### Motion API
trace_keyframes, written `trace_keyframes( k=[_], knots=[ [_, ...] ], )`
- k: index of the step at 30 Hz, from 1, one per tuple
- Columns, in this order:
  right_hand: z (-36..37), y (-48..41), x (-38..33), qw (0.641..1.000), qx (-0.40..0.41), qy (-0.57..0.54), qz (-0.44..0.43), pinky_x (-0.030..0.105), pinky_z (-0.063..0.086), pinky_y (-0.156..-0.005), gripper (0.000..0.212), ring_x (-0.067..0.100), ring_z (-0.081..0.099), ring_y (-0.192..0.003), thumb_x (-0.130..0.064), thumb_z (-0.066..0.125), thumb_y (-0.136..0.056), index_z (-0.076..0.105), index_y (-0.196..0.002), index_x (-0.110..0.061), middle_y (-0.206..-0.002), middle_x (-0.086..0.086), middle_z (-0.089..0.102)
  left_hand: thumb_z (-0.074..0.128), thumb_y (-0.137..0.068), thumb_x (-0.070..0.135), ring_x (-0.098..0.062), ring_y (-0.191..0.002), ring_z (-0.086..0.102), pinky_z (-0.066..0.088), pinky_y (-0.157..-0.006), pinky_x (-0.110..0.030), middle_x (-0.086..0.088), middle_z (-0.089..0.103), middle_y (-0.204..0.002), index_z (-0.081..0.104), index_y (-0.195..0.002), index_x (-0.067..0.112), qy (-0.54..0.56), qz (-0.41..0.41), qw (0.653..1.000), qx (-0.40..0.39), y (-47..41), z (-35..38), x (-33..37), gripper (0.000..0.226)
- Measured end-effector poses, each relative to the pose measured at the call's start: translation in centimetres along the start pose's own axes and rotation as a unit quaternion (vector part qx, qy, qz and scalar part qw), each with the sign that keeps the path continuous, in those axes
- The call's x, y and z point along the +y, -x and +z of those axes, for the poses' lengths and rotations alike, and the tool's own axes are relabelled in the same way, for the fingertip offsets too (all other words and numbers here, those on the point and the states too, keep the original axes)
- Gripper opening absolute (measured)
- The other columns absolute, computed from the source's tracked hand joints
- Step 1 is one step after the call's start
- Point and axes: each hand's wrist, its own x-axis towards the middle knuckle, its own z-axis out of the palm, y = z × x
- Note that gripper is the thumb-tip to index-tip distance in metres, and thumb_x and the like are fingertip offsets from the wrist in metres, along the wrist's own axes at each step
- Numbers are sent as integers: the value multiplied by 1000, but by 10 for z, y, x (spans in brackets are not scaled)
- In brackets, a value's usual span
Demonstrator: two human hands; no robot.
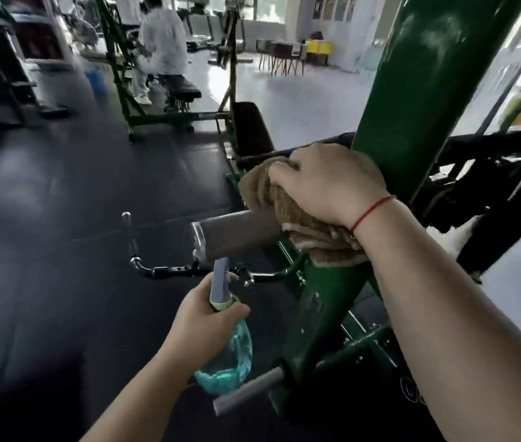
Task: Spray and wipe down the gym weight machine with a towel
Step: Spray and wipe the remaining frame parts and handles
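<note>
While the left-hand grip [203,309] holds the spray bottle [227,355] in reserve at six o'clock, the right-hand grip [326,183] clamps the towel [265,193] onto the green post [412,74] to wipe it.

Dark floor [61,202] lies at nine o'clock. Bright windows [265,6] shine at twelve. Chairs [281,55] and a yellow table [318,47] stand at one. A person in white [163,43] sits at eleven.
</note>
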Motion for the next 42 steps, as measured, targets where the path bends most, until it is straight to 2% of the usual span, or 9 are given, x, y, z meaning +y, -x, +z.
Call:
trace_keyframes(
  k=[3,7,12,18,22,29,35,37,42],
  knots=[
    [-4,-13,-7,997,-65,11,47,31,37,-63,50,20,55,-75,-57,32,-94,61,-73,-22,-80,-4,60,71,-87,4,-12,-60,55,48,-61,-32,-8,67,-78,63,-108,25,-26,-35,999,11,11,-24,12,31],
    [-8,-30,-14,983,-157,53,80,37,42,-82,57,26,61,-106,-61,26,-88,67,-93,-21,-114,5,68,71,-86,3,-10,-63,56,50,-64,-27,-11,68,-82,63,-108,26,-66,-65,995,22,35,-66,40,34],
    [-11,-35,-29,957,-242,98,127,46,35,-102,62,28,61,-106,-60,21,-92,69,-102,-23,-113,7,69,69,-86,-2,-15,-63,52,47,-65,-34,-16,64,-81,62,-110,25,-84,-80,993,-32,51,-118,94,37],
    [-15,-18,-37,969,-153,83,177,42,36,-94,48,27,58,-101,-56,31,-90,68,-90,-25,-101,2,69,70,-86,1,-11,-64,55,50,-68,-35,-12,67,-84,62,-111,32,-107,-47,989,-94,51,-154,152,40],
    [-14,-13,-35,978,-85,35,187,39,37,-86,37,27,56,-90,-55,29,-78,42,-64,-24,-90,2,68,73,-82,9,-13,-75,64,54,-79,-39,0,70,-83,62,-114,32,-111,-21,980,-163,37,-160,179,41],
    [-7,-13,-28,982,-56,14,179,38,38,-82,40,25,56,-86,-57,24,-75,47,-67,-26,-84,0,65,70,-84,1,-18,-75,62,54,-74,-41,-6,70,-85,61,-115,26,-122,5,965,-233,-4,-141,209,41],
    [-4,-15,-25,982,-51,5,180,36,36,-77,36,22,48,-75,-56,31,-76,32,-56,-25,-67,-8,44,69,-83,1,-21,-74,64,55,-80,-50,-8,69,-84,60,-110,31,-168,22,950,-260,-44,-124,223,41],
    [-4,-13,-25,982,-54,0,183,37,38,-78,37,23,51,-75,-57,32,-75,36,-58,-25,-68,-7,48,70,-84,2,-28,-77,66,55,-81,-50,-8,70,-86,59,-108,34,-187,19,945,-269,-55,-122,228,41],
    [-1,-17,-30,979,-57,17,197,38,40,-83,35,23,54,-79,-57,32,-75,45,-62,-27,-73,-5,60,71,-84,5,-23,-81,68,55,-84,-43,-4,71,-85,58,-108,35,-194,29,939,-283,-70,-126,230,41]
  ],
)
